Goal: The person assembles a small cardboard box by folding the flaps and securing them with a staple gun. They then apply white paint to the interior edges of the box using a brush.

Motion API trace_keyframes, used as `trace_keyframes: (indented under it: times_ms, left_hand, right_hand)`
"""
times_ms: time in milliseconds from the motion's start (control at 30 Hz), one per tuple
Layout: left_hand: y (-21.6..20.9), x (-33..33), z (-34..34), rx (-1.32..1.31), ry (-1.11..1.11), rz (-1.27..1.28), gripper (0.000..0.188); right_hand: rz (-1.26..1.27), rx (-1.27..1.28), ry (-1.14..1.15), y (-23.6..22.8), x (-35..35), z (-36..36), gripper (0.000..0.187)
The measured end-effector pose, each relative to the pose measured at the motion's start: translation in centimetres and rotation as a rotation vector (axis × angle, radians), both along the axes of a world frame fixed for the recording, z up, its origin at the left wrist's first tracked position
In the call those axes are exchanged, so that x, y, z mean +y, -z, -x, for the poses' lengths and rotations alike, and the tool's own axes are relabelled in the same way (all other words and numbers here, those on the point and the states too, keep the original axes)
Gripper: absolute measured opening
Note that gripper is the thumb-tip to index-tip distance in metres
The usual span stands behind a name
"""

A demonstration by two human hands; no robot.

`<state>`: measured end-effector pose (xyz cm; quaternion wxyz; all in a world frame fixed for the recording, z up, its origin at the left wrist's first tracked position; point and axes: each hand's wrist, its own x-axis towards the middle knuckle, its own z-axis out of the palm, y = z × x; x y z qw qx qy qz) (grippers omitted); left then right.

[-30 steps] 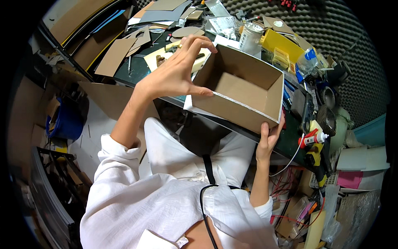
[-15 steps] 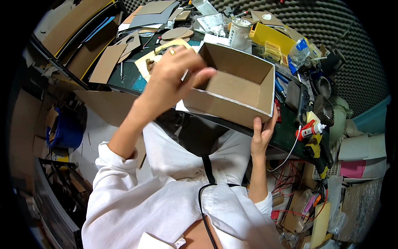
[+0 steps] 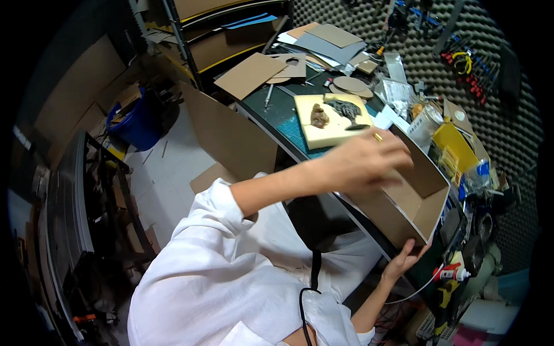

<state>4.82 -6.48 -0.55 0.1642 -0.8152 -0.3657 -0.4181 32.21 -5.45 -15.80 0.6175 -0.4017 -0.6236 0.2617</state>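
Note:
An open-topped cardboard box [image 3: 424,216] with white outer sides and a brown inside sits at the table's near edge. My right hand [image 3: 404,260] grips its near right corner, thumb on the near wall and fingers underneath or behind, mostly hidden. Above the box's left end hovers my left hand [image 3: 372,160], a ring on one finger. Its fingers are loosely bent and apart, slightly blurred, with nothing visible in them. Just beyond that hand lies a pale yellow foam block [image 3: 314,136], carrying a small brown figure [image 3: 318,116] and a dark tree-shaped piece [image 3: 348,109].
The dark green table [image 3: 259,106] holds cardboard sheets [image 3: 251,75], round discs [image 3: 350,86], a tin can [image 3: 426,124] and a yellow box [image 3: 455,144]. A red-and-white bottle [image 3: 453,273] lies at right. A blue bucket [image 3: 138,121] stands on the floor at left.
The view has swung left, bringing the foam block into plain sight. My left hand has shifted over the box and its fingers have loosened. My right hand keeps its grip on the box corner.

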Motion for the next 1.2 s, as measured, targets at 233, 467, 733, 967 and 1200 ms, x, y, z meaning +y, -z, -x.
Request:
trace_keyframes:
  times_ms: [233,467,733,967,1200]
  left_hand:
    - [5.0,-3.4,21.7,-0.891,-0.710,0.078,0.040]
    - [16.1,-0.9,41.5,-1.418,-0.883,0.581,0.037]
    - [10.3,-0.3,38.7,-1.755,-0.372,0.272,0.020]
    - [3.0,-0.9,31.8,-1.439,-0.287,0.159,0.050]
    - [-2.8,2.0,20.9,-1.067,0.253,0.138,0.032]
  right_hand:
    - [-0.061,0.024,0.020,0.1,0.1,0.5,0.055]
    - [-0.090,-0.024,0.051,0.5,0.3,0.6,0.054]
    - [-0.058,-0.025,0.055,-0.2,0.0,0.7,0.057]
    - [-0.129,0.101,-0.005,-2.4,-0.6,1.8,0.068]
    - [-0.290,0.138,0.219,-10.1,-1.0,-0.3,0.041]
